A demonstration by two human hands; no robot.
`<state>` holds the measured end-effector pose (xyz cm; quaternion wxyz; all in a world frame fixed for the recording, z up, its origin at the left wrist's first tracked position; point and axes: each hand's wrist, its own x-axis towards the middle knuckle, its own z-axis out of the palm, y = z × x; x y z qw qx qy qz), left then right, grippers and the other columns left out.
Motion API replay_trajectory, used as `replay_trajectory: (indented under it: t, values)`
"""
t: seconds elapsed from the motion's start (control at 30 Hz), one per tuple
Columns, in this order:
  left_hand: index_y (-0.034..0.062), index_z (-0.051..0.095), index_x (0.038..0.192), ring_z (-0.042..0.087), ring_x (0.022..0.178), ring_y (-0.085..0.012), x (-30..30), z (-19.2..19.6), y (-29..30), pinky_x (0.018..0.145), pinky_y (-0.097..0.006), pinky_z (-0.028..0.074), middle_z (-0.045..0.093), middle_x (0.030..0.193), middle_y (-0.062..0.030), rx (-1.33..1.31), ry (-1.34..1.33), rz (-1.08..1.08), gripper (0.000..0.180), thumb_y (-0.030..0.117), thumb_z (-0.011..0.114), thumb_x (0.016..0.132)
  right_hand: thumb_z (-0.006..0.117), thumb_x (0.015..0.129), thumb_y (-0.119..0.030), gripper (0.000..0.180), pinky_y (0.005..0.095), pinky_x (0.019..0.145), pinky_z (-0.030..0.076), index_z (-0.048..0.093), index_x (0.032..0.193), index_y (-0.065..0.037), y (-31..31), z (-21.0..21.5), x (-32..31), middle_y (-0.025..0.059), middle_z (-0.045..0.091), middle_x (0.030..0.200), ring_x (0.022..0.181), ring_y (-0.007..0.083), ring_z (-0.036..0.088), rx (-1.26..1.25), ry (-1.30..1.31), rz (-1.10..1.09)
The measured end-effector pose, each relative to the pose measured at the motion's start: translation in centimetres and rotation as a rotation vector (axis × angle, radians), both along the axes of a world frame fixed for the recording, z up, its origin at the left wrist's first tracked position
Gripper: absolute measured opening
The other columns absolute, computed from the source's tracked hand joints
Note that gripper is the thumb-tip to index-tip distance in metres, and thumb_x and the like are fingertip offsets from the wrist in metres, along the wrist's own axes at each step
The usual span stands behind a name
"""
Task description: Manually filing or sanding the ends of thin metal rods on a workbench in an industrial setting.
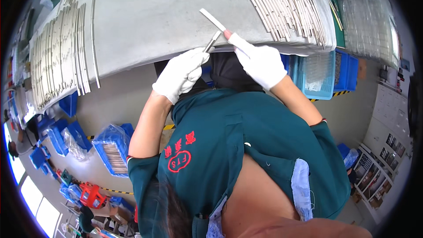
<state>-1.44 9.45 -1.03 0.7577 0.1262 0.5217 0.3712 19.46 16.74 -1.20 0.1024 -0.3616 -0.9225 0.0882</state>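
Both my hands wear white gloves and meet at the near edge of a grey-covered table (154, 17). My left hand (180, 75) pinches a short thin metal piece (212, 41) that points up toward the right hand. My right hand (260, 61) holds a flat pale metal strip (213, 19) between its fingertips, one bare fingertip showing through the glove. The strip slants up and left over the table. The two pieces touch or nearly touch near the right fingertips. My green work shirt fills the lower middle of the view.
Rows of long thin metal strips lie on the table at the left (57, 57) and at the right (286, 9). Blue bins stand on the floor, one with clear bags (319, 75) at the right and one with strips (112, 150) at the lower left.
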Motion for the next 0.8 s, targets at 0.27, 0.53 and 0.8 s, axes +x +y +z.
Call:
replay_trajectory:
  t: [0.27,0.53,0.8]
  values:
    - [0.0053,0.055,0.112,0.023,0.035,-0.0018,-0.1,-1.2,-0.3,0.032,-0.019,0.015,0.037,0.051,0.0075,-0.007,-0.032,0.015,0.027,0.022,0.052,0.091,0.061,0.081,-0.014,0.046,0.0313,0.039,0.039,0.054,0.126,-0.023,-1.7,0.7,2.3,0.0053,0.049,0.049,0.037,0.0193,0.047,-0.078,-0.012,0.046]
    - [0.0069,0.056,0.107,0.023,0.034,-0.002,0.0,0.0,0.1,0.032,-0.019,0.016,0.037,0.05,0.0077,0.003,0.037,-0.003,0.024,0.024,0.052,0.091,0.055,0.084,-0.013,0.048,0.0306,0.038,0.036,0.049,0.13,-0.026,-0.8,-0.1,0.1,0.0021,0.042,0.045,0.036,0.018,0.047,0.009,-0.077,0.047]
    - [0.0058,0.055,0.112,0.023,0.034,-0.0023,0.1,-0.1,0.0,0.032,-0.019,0.016,0.036,0.05,0.0075,0.013,0.023,-0.009,0.028,0.024,0.05,0.092,0.054,0.085,-0.014,0.047,0.0295,0.038,0.037,0.05,0.129,-0.027,-0.8,0.2,0.3,0.0018,0.043,0.045,0.036,0.0187,0.046,0.042,-0.052,0.077]
